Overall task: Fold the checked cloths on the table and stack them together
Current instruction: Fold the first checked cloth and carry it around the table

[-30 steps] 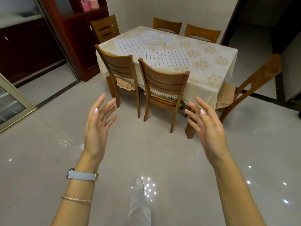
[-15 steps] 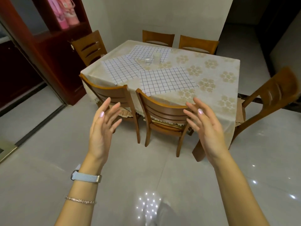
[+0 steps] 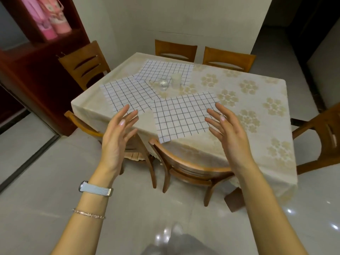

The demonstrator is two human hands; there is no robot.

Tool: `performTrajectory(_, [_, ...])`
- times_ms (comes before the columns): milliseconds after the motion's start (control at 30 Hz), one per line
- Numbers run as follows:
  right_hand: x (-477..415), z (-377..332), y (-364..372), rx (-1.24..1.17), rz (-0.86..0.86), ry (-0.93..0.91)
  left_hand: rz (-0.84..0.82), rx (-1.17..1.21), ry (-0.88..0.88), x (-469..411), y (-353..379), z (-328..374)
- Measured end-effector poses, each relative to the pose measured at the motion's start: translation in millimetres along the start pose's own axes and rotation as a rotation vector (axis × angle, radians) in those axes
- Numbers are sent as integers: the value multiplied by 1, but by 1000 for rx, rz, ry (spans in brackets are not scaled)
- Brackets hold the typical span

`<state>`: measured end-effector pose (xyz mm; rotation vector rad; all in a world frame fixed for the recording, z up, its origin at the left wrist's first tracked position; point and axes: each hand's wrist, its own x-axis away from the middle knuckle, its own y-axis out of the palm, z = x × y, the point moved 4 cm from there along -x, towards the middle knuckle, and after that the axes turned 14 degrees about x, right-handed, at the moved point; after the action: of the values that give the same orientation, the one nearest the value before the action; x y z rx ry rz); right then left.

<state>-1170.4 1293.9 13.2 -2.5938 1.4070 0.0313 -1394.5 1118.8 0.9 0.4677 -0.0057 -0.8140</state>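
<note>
**Fingers spread, nothing held: folding not begun**

Fingers (image 3: pixel 127 115) of the left hand (image 3: pixel 115 142) are spread and slightly curled, palm turned inward, empty. The right hand (image 3: pixel 230 133) mirrors it, fingers fanned apart, also empty. Both hands hang in the air short of the tabletop (image 3: pixel 248 111), which carries a cream tablecloth with a pale gold flower print.

Task things: three white cloths with thin dark checks lie flat and open on the tabletop. The nearest checked cloth (image 3: pixel 182 116) sits at the front edge, one corner reaching the table's lip above a wooden chair (image 3: pixel 185 168). The left checked cloth (image 3: pixel 128 94) lies beside it, their edges meeting or slightly overlapping. The far checked cloth (image 3: pixel 165 70) lies behind, its corner touching the left one.

Progress, judged: zero cloths folded, no stack started. All three folds and the stacking remain.

Hard to make out:
- A clear glass (image 3: pixel 163 84) and a pale cup-like item (image 3: pixel 175 80) stand on or at the far cloth's near edge; whether they pin it, cannot tell.
- Left fingertips cover a strip of the left cloth's near edge.
- The person's body below the forearms is blurred.
</note>
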Motion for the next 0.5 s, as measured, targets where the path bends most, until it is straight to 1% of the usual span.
performTrajectory(133, [-61,6,17,52,-10,7,-37,-55,-9,-67,-4,-11])
performTrajectory(233, [-97,19,31,84,-16,32,-111,-127,-24,-116,-11,-28])
performTrajectory(333, [-125,44,51,143,-50,96,-230,-227,-104,-166,-15,-54])
performTrajectory(500, [-161,107,90,225,-75,243,-464,-418,-241,-241,-19,-114])
